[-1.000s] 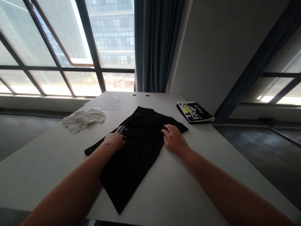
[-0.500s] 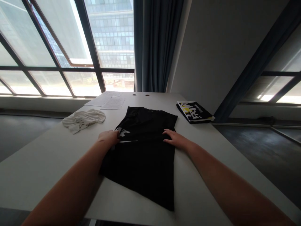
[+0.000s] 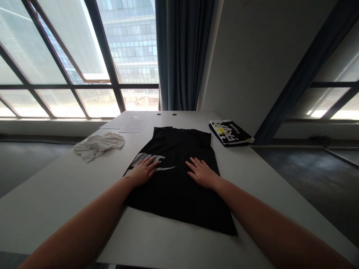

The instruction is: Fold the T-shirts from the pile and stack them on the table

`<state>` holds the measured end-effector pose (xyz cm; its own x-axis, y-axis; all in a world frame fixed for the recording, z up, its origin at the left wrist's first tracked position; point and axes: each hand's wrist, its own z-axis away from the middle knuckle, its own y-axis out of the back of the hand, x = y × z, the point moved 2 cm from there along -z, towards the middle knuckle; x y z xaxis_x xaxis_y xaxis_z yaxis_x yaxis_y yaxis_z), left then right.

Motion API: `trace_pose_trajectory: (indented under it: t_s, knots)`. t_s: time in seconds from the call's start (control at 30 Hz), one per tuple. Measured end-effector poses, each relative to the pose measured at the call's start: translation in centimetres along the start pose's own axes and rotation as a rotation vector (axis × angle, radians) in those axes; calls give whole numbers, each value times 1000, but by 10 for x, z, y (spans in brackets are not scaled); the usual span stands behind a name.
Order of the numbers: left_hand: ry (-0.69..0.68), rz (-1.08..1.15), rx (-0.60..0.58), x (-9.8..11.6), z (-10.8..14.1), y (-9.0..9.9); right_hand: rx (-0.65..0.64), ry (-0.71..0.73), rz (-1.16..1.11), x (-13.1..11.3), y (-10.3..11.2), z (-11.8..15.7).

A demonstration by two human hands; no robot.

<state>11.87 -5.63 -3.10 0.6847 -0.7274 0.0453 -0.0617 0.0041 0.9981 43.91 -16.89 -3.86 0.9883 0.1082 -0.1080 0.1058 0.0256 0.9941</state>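
On one table (image 3: 174, 239) | one black shirt (image 3: 179, 198) | two hands (image 3: 142, 172) (image 3: 202, 173) atop, opened flat (seemingly holding nothing)

Lit mainly by daylight through the window (image 3: 58, 48) beyond and left of the left hand (image 3: 142, 172), glaring nearly white in the lower panes (image 3: 50, 104). Dim around the right hand (image 3: 202, 173), softly shadowed beside the left forearm (image 3: 84, 220). Faintly reflective on the floor (image 3: 297, 164) right of the right hand. Low in detail across the black shirt (image 3: 179, 198) beneath both hands. Slightly soft, stretched toward the edges.
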Motion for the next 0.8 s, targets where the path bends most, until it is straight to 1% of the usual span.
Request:
trace_pose_trajectory:
  t_s: [0.03,0.1,0.23,0.33,0.47,0.63,0.8]
  knots:
    - [8,14,-2,0,5,-4,-24,4,-9,-4,-2,2]
    - [3,25,-5,-1,21,-7,-54,17,-18,-3,-2,5]
    - [-17,19,-31,3,67,-2,-81,74,-33,12,1,15]
    - [-7,-12,-3,6,101,0,-75,115,-36,15,1,25]
    - [17,-49,57,8,137,-6,-82,156,-34,10,2,37]
    - [-31,-115,150,17,172,-9,-125,164,-5,5,8,41]
    - [-105,-195,215,30,197,-3,-143,194,-48,0,8,48]
